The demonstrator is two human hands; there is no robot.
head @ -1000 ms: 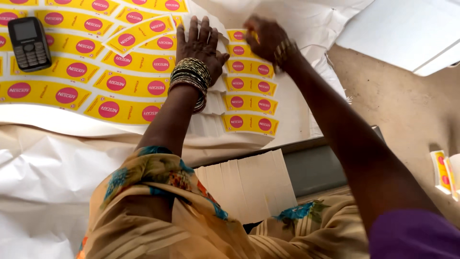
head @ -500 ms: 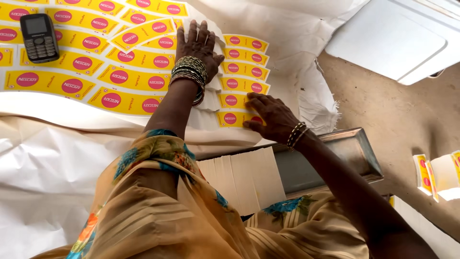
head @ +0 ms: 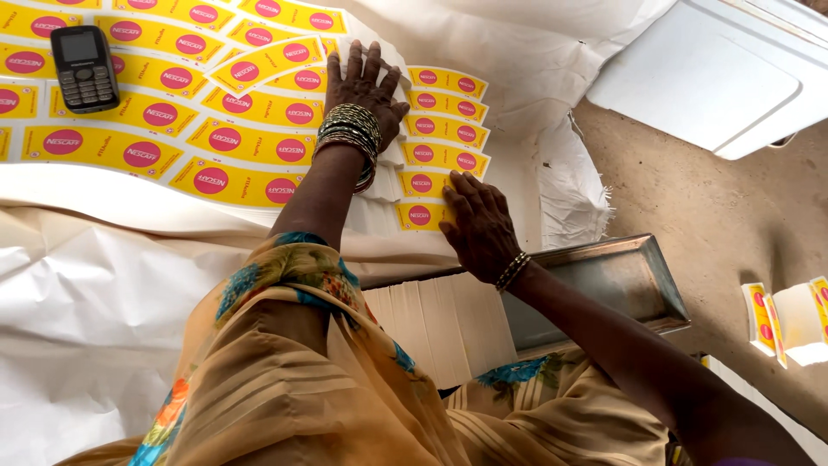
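- We are pressing our left hand (head: 362, 86) flat, fingers spread and grasping nothing, on the top of a column of small yellow labels (head: 444, 134), each with a pink round mark.
- A stack of bangles (head: 348, 138) is sitting on that wrist.
- We are laying our right hand (head: 479, 224) palm down, fingers loosely extended and holding nothing, with its fingertips on the lowest label (head: 420, 214) of the column.
- A thinner bangle (head: 512, 271) is circling the right wrist.
- The column is running from beside the left hand down to the right hand, the labels lying one under another on white paper (head: 552, 173).
- To the left of the column, longer yellow strips (head: 233, 142) with the same pink marks are covering the surface in rows, some of them tilted.
- A dark keypad phone (head: 84, 67) is lying on those strips at the far left, well apart from both hands.
- Just below the right wrist, a metal tray (head: 621, 280) is resting near our lap, and a stack of white cards (head: 444, 324) is lying beside it, touching its left end.
- Crumpled white sheeting (head: 86, 302) is spreading under the strips and down the left side.
- A white box lid (head: 707, 78) is lying at the upper right on the bare earthen floor (head: 716, 207).
- More yellow labelled pieces (head: 759, 315) are lying at the right edge, well apart from the hands.
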